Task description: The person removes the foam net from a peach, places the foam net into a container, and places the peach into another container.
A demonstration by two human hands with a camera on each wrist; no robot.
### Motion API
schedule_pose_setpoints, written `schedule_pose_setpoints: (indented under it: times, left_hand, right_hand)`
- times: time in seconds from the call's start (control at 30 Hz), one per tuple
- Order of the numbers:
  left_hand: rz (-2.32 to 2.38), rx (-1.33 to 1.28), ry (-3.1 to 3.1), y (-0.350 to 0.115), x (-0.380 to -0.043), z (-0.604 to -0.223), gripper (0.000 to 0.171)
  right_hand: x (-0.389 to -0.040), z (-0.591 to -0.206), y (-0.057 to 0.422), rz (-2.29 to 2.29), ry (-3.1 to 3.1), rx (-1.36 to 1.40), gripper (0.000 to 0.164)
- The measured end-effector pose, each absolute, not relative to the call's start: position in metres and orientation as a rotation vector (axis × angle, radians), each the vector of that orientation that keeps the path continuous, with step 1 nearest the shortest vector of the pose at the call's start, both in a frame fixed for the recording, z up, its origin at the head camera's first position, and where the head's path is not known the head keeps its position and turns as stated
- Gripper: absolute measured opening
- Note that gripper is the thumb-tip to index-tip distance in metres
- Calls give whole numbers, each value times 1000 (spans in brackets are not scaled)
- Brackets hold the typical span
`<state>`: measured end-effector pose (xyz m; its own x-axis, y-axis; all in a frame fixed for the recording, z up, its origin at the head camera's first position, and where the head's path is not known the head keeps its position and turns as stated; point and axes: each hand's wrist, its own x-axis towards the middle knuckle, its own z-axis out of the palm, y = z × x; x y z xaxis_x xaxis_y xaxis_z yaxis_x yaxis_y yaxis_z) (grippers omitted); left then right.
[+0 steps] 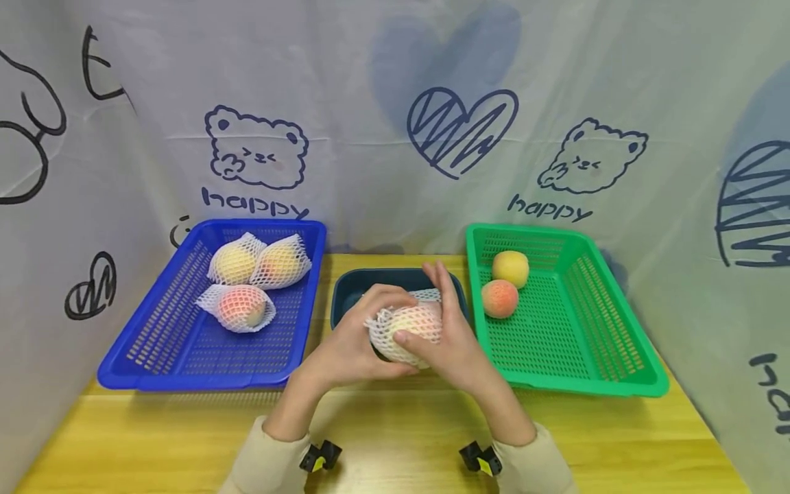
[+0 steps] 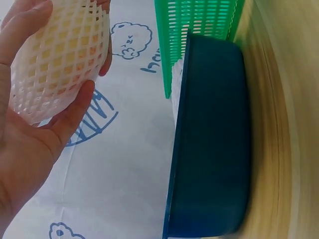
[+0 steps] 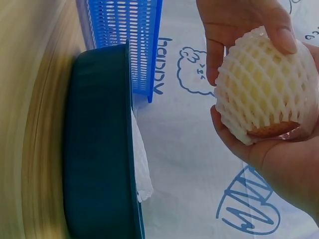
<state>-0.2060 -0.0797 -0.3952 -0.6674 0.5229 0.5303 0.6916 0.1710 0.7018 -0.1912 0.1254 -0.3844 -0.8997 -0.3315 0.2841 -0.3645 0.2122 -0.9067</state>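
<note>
Nearest the camera, two cream sleeves (image 1: 265, 460) extend forward over the surface (image 1: 395, 439); a black device (image 1: 321, 457) is fitted at each cuff. A white sheet (image 1: 358, 178) stands behind the far edge of the surface and bears blue drawings of bears and hearts with the word "happy".

A blue basket (image 1: 123, 377) occupies the far left corner of the surface; a green basket (image 1: 651, 384) occupies the far right corner. Between them, at the far edge, sits a dark teal container (image 1: 342, 281). White netting (image 3: 142, 169) shows above its rim; the hands hide most of its interior.

The left hand (image 1: 354, 346) and right hand (image 1: 458, 343) together hold a net-wrapped fruit (image 1: 415, 321) raised above rim level; whether it is directly over the container or in front of it cannot be told. The left fingers curl around its left side, thumb below. The right thumb presses its near face, with two right fingers extended upward. The right wrist view shows an orange-red patch uncovered at the net's edge.

Three wrapped fruits (image 1: 241, 309) lie in the blue basket, two toward the far edge, one nearer. Two bare fruits (image 1: 500, 299), one yellow, one pink-orange, lie along the green basket's left wall.
</note>
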Motion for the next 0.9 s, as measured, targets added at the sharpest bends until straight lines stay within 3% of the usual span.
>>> schedule_pose_setpoints:
  times: [0.23, 0.57, 0.9]
  left_hand:
    - [-1602, -1151, -2178, -80, -206, -395, 81]
    - [-1783, -1014, -1933, -91, -203, -384, 84]
    - [-1805, -947, -1845, -104, -202, -378, 88]
  right_hand:
    - [-190, -381, 125, 1931, -2304, 762, 104]
    - [-189, -376, 126, 1863, -1631, 786, 33]
    - [-182, -379, 122, 1877, -1721, 749, 13]
